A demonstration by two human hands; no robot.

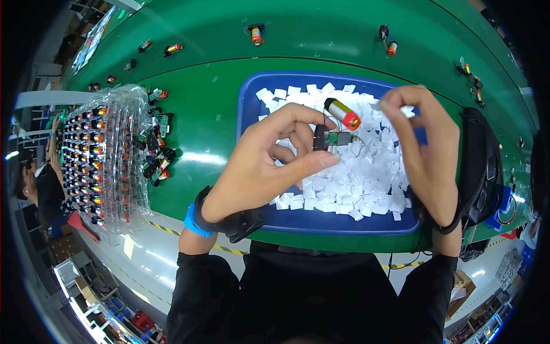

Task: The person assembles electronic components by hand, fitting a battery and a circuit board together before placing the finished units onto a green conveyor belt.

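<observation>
The green desk (197, 86) spreads in front of you, and the blue tray (338, 230) sits against its near edge. Toward the desk's left end stands a stack of clear plastic trays (127, 166) filled with units; a black bag (484, 172) lies just beside the blue tray's right edge.

Your left hand (275, 152) reaches over the tray's left edge, thumb and fingers closed round a small assembly. Your right hand (427, 135) hangs over the tray's far right corner, thumb and forefinger drawn together; whether they pinch anything, you cannot tell from here. Loose units (163, 125) crowd the stack's right side, and a few more (256, 35) sit spaced along the desk's far edge.

The assembly is above the tray's middle: a cylindrical cell (342, 113) with a red end, a black round part (321, 137) between your fingers, and a green circuit board (342, 138). Below, white paper slips (349, 183) cover most of the tray floor.

The cell juts out beyond your fingers, so a knock from your right hand could swing it and strain whatever joins it to the board. A loosened pinch could drop everything among the slips, and a sleeve brushing the tray could scatter them.
</observation>
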